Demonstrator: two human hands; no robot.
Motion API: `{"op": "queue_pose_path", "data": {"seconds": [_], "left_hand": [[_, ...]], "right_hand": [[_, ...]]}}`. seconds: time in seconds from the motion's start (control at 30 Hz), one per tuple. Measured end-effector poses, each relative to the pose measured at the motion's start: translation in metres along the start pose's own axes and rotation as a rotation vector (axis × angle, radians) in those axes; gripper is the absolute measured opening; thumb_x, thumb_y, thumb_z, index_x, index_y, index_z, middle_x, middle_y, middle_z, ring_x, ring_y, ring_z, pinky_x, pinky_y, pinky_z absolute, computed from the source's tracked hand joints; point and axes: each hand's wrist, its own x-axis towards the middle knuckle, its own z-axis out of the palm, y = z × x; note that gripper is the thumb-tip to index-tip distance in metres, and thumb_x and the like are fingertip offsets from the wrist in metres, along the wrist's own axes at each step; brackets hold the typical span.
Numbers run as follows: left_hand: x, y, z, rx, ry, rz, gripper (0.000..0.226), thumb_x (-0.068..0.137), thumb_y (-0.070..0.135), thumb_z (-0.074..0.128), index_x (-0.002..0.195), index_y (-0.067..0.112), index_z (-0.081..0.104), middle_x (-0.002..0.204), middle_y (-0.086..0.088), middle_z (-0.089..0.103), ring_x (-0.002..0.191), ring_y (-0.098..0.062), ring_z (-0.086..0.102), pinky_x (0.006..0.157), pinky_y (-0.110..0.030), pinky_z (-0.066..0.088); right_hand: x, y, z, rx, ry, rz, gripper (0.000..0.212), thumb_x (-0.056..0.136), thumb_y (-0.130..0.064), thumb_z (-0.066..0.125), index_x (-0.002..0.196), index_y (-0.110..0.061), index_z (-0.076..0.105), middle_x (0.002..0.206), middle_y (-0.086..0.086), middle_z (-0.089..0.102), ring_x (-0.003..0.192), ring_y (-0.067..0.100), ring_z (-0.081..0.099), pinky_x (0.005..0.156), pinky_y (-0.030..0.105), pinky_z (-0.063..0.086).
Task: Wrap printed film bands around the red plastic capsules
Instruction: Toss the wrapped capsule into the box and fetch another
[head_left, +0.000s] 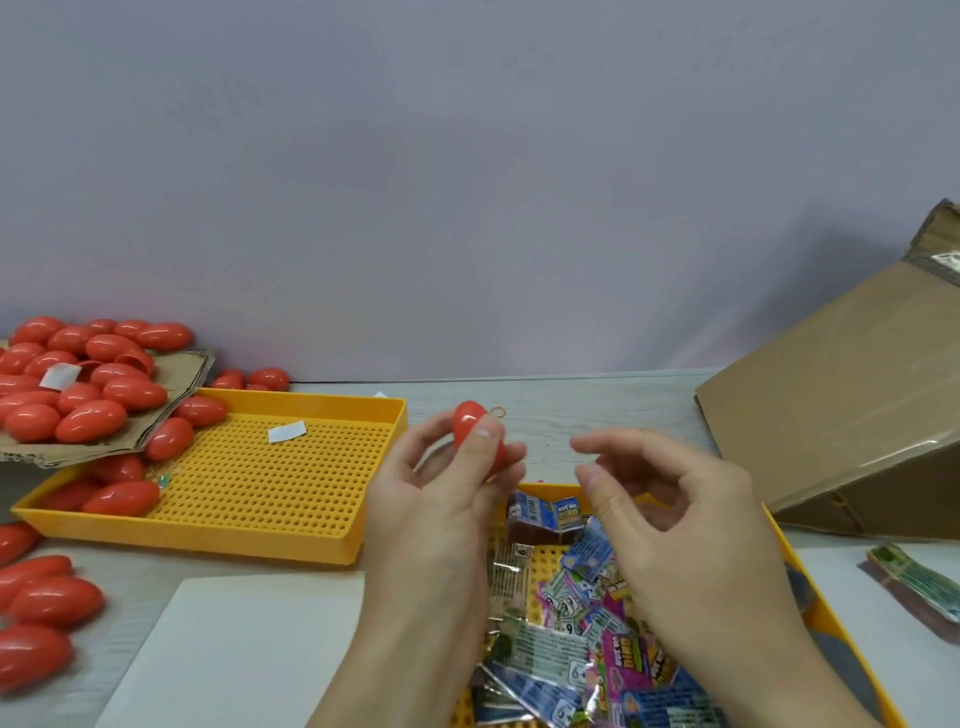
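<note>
My left hand (441, 493) holds a red plastic capsule (470, 423) upright between thumb and fingertips, above the table's middle. My right hand (670, 514) hovers just to its right with fingers loosely curled, holding nothing. Below both hands lies a heap of printed film bands (566, 639) in a yellow tray (826, 618). More red capsules (78, 384) are piled on a cardboard sheet at the left.
A yellow perforated tray (270, 483) at the left holds a few capsules and a white paper slip. Loose capsules (47, 608) lie at the left edge. A white sheet (239, 644) lies in front. A tilted cardboard box (852, 410) stands at the right, with a stack of bands (919, 587) below it.
</note>
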Motion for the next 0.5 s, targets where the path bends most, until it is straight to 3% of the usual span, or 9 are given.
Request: {"op": "queue_pose_path", "data": {"seconds": [0.1,0.17,0.27,0.37,0.5], "left_hand": [[0.006,0.006,-0.008,0.091,0.179,0.138,0.04,0.064,0.019,0.08,0.1,0.011,0.064,0.075,0.0,0.072,0.071,-0.017,0.07,0.06,-0.022,0.055],[0.004,0.001,-0.011,0.152,0.182,0.156,0.039,0.067,0.027,0.082,0.1,0.017,0.064,0.076,0.002,0.072,0.064,-0.012,0.068,0.059,-0.025,0.052],[0.004,0.003,-0.014,0.225,0.206,0.183,0.034,0.071,0.036,0.082,0.098,0.025,0.064,0.085,0.0,0.074,0.059,-0.009,0.066,0.055,-0.025,0.049],[0.002,0.003,-0.011,0.265,0.212,0.197,0.031,0.074,0.033,0.082,0.098,0.025,0.064,0.087,-0.001,0.073,0.06,-0.009,0.067,0.052,-0.018,0.049],[0.003,0.002,-0.011,0.247,0.192,0.205,0.028,0.077,0.026,0.081,0.099,0.022,0.064,0.086,-0.003,0.072,0.061,-0.012,0.068,0.055,-0.017,0.051]], "right_hand": [[0.0,-0.004,-0.003,-0.082,-0.211,-0.006,0.006,0.082,-0.034,0.069,0.081,-0.035,0.075,0.075,-0.018,0.07,0.072,0.002,0.065,0.061,0.013,0.05],[-0.001,-0.009,-0.002,-0.145,-0.426,0.014,0.004,0.08,-0.041,0.073,0.082,-0.038,0.074,0.074,-0.017,0.07,0.067,0.002,0.062,0.058,0.01,0.046],[-0.002,-0.012,0.0,-0.312,-0.656,0.041,0.018,0.07,-0.05,0.08,0.084,-0.042,0.072,0.078,-0.019,0.068,0.069,0.002,0.06,0.061,0.013,0.047],[0.0,-0.013,0.004,-0.415,-0.741,0.061,0.03,0.061,-0.051,0.087,0.085,-0.042,0.072,0.086,-0.025,0.064,0.074,-0.001,0.059,0.061,0.012,0.045],[0.002,-0.015,0.003,-0.421,-0.773,0.061,0.023,0.067,-0.042,0.087,0.084,-0.034,0.075,0.082,-0.024,0.067,0.077,-0.005,0.059,0.06,0.009,0.043]]}}
